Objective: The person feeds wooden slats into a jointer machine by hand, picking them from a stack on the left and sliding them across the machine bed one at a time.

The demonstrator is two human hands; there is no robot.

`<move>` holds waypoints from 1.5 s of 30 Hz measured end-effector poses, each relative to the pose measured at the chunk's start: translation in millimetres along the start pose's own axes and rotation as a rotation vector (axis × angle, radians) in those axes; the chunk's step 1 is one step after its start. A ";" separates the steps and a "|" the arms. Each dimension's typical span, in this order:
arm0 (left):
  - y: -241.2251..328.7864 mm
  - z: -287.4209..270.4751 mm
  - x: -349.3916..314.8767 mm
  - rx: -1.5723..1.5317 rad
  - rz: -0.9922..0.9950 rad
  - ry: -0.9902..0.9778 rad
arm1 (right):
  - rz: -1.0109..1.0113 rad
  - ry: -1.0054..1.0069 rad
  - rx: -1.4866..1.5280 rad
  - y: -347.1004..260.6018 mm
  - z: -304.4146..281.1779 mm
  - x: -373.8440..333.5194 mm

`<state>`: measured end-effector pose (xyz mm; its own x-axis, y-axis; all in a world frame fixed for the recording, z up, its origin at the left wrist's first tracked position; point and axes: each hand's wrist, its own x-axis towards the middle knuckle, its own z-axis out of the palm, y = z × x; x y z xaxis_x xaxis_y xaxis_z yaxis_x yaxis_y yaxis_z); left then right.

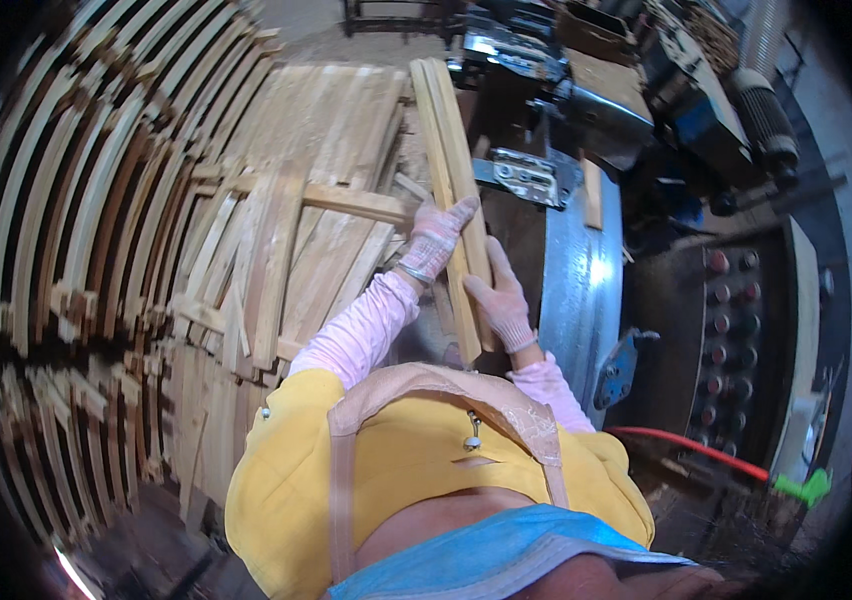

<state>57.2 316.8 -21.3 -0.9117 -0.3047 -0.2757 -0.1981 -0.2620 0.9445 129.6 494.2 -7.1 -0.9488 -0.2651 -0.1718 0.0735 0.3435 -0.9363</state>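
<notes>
Head view | I see left hand (436,237) and right hand (501,300) grasping long wooden strips (450,130) | metal machine table (576,285) beside them

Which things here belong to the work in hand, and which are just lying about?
In the work:
long pale wooden strips
pinkish-gloved left hand
pinkish-gloved right hand

Apparently just lying about:
bright green fitting on slim red hose
short pale wooden piece on shiny steel surface

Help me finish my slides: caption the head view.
Left hand and right hand, both gloved, hold long wooden strips between stacked wood and a metal machine bed.
</notes>
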 end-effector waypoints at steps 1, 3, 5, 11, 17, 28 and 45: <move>-7.3 6.5 -2.9 -0.096 -0.022 -0.063 | 0.025 0.067 -0.004 -7.1 -14.4 -16.7; -5.2 14.4 -17.0 -0.105 -0.102 -0.162 | 0.001 0.344 -0.209 34.0 -47.4 -53.9; -16.5 1.5 -12.3 -0.030 -0.100 -0.130 | 0.143 0.546 -0.591 74.0 -71.0 -96.2; -49.3 -41.5 2.2 -0.024 -0.116 0.116 | 0.084 0.556 -1.346 108.5 -118.8 -96.3; -28.4 -58.7 -16.6 0.170 -0.098 0.226 | -0.021 0.540 -1.409 90.8 -161.1 66.7; -17.4 -34.9 7.7 0.390 -0.050 -0.063 | 0.043 -0.195 0.187 6.4 14.2 46.1; -42.7 -319.3 -11.3 1.776 -0.229 0.442 | -0.018 0.480 -1.417 109.4 -159.4 36.7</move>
<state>190.9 39.1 -115.5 -0.7239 -0.6724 -0.1543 -0.6573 0.7402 -0.1416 53.9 665.7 -67.0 -0.9748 -0.0621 0.2143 -0.0235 0.9837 0.1781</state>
